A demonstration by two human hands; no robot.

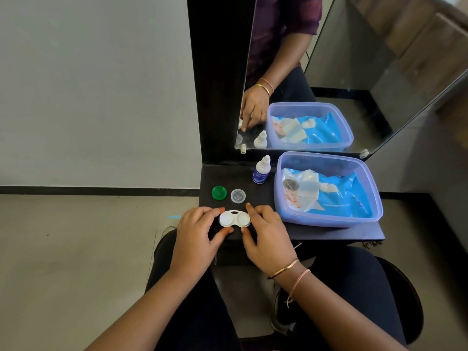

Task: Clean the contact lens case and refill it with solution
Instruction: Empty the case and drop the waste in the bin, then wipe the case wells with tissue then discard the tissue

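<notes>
A white two-well contact lens case [234, 218] lies uncapped on the small dark shelf [329, 233], near its front edge. My left hand [197, 234] pinches the case's left end between thumb and fingers. My right hand [268, 234] pinches its right end the same way. Behind the case lie two loose caps, a green cap [219, 192] and a clear cap [238, 196]. A small white solution bottle [262, 170] with a blue label stands upright farther back, its cap on.
A translucent purple tub [364, 219] holding a blue wipes packet [329, 196] fills the shelf's right half. A mirror [354, 72] rises behind the shelf and reflects the tub, bottle and a hand. The floor drops off left of the shelf; my knees sit below it.
</notes>
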